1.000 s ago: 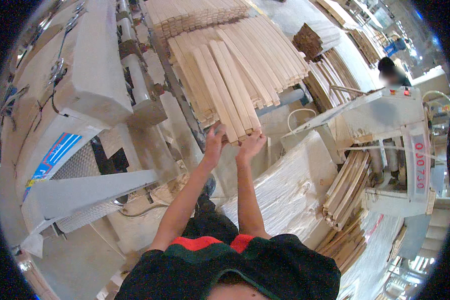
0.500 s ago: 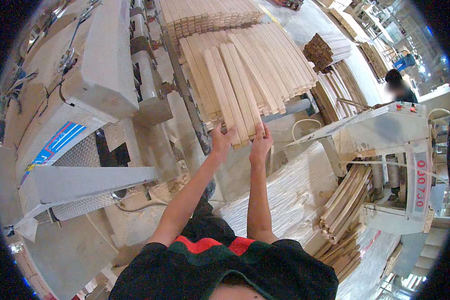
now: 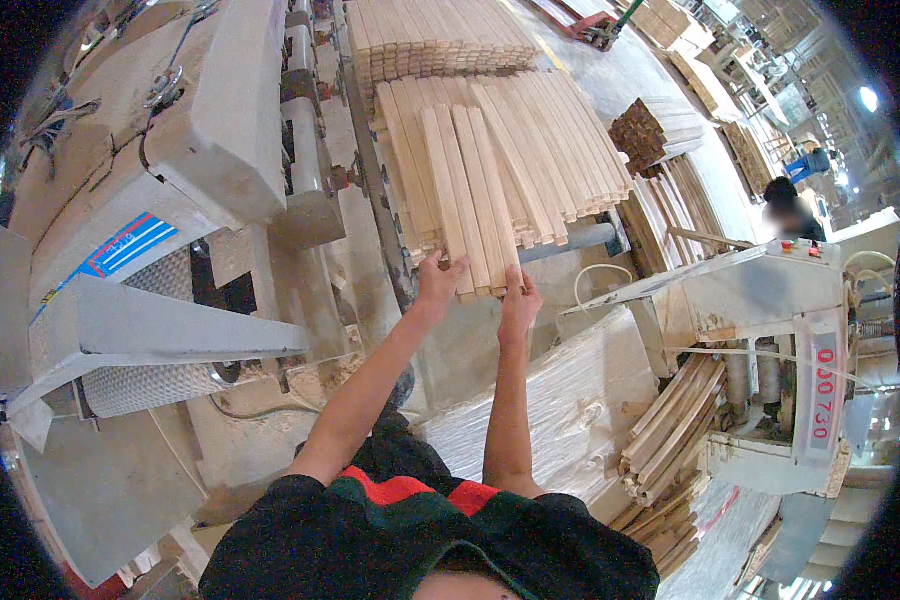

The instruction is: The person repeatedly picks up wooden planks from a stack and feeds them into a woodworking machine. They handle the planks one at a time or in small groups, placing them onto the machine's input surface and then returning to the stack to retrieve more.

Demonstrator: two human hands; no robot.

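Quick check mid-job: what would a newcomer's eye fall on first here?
Probably the broad stack of pale wooden strips at upper centre, with the left hand and right hand gripping the near ends of the top strips. Next, the blue-striped label on the big grey machine at left.

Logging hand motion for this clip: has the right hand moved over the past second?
Yes: judged against the fixed grey machine on the right, the right hand has moved forward, toward the stacked wooden strips.
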